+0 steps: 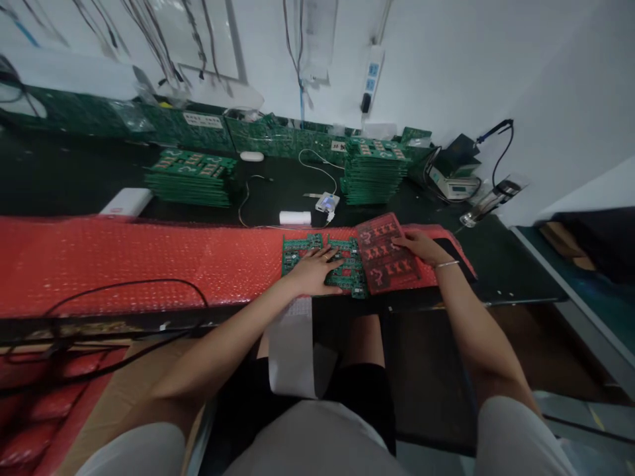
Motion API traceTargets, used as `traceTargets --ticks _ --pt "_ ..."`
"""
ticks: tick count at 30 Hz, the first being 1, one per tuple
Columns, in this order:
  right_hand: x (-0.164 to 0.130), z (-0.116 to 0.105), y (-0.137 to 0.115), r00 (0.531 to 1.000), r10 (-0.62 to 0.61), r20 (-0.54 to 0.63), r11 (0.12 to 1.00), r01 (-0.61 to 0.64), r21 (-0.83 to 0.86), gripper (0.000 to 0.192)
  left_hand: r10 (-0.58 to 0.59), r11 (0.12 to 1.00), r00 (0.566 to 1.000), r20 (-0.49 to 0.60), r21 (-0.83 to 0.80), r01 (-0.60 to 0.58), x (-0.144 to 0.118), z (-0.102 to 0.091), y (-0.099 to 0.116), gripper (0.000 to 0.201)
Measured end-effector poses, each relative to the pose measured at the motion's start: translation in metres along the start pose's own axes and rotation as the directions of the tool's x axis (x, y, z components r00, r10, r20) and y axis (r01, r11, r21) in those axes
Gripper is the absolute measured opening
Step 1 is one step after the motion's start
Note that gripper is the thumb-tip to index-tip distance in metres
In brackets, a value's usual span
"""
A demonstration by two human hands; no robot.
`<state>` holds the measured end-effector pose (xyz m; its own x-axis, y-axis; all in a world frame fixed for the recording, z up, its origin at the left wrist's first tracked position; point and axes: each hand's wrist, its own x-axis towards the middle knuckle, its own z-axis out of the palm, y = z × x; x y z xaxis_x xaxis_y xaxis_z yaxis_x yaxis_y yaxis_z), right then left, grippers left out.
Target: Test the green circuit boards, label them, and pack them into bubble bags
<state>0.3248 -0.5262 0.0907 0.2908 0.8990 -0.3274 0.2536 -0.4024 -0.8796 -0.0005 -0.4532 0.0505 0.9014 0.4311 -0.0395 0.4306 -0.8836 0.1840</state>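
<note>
Your left hand (313, 270) lies flat, fingers spread, pinning the green circuit board (325, 261) on the red bubble wrap (149, 261) so it can't slide. Just right, your right hand (421, 248) pinches the wrapped board (384, 254) — tilted, edge lifted.

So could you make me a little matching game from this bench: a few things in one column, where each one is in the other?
Things:
1. bare green board
2. red-wrapped board
3. tall stack of boards
4. white paper strip

Places:
A. hanging off the bench edge
B. under the left hand
C. far side, near the wall
D. touched by the right hand

Pairs: 1-B, 2-D, 3-C, 4-A
</note>
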Motion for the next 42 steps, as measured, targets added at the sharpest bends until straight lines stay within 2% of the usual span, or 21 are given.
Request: traceTargets --ticks 5,8,11,16,21,24,27,31,34,37,42 --pt "0.003 -0.003 0.001 0.998 -0.060 -0.023 0.987 0.056 -0.150 0.026 -0.028 0.998 0.999 -0.036 0.060 0.031 -0.006 -0.001 0.003 0.081" --pt "0.003 -0.004 0.000 0.997 -0.072 -0.025 0.984 0.067 -0.164 0.026 -0.044 0.993 0.995 -0.087 0.109 0.053 -0.010 0.004 0.009 0.079" --pt "0.002 -0.005 0.001 1.000 -0.031 -0.001 0.996 0.031 -0.085 0.022 -0.047 0.984 0.990 -0.132 0.162 0.068 -0.017 0.009 0.011 0.076" --pt "0.000 -0.005 0.014 0.993 0.118 -0.018 0.985 -0.115 0.127 0.008 -0.053 0.981 0.984 -0.172 0.175 0.084 -0.023 0.013 0.012 0.071" --pt "-0.001 -0.003 0.027 0.986 0.163 -0.040 0.970 -0.152 0.191 0.008 -0.075 0.982 0.979 -0.190 0.158 0.105 -0.028 0.018 0.017 0.067" --pt "0.000 -0.002 0.030 0.985 0.169 -0.041 0.960 -0.155 0.231 0.005 -0.083 0.979 0.980 -0.179 0.168 0.113 -0.030 0.015 0.020 0.062" --pt "0.000 -0.001 0.031 0.982 0.180 -0.051 0.946 -0.159 0.281 0.006 -0.043 0.984 0.988 -0.149 0.166 0.068 -0.021 0.003 0.020 0.060" --pt "0.001 -0.001 0.034 0.983 0.181 -0.028 0.934 -0.163 0.317 0.004 0.072 0.994 0.997 -0.031 0.083 -0.069 0.008 -0.014 0.015 0.084" --pt "0.001 -0.001 0.035 0.983 0.182 -0.020 0.930 -0.165 0.327 0.008 0.123 0.991 0.991 0.045 0.037 -0.125 0.023 -0.017 0.012 0.096" --pt "0.002 -0.003 0.036 0.984 0.181 0.002 0.921 -0.170 0.350 0.006 0.129 0.991 0.990 0.061 0.023 -0.131 0.022 -0.016 0.009 0.090" --pt "0.006 -0.007 0.040 0.983 0.184 0.023 0.919 -0.180 0.352 0.008 0.113 0.994 0.993 0.043 0.004 -0.113 0.004 -0.016 0.001 0.086"
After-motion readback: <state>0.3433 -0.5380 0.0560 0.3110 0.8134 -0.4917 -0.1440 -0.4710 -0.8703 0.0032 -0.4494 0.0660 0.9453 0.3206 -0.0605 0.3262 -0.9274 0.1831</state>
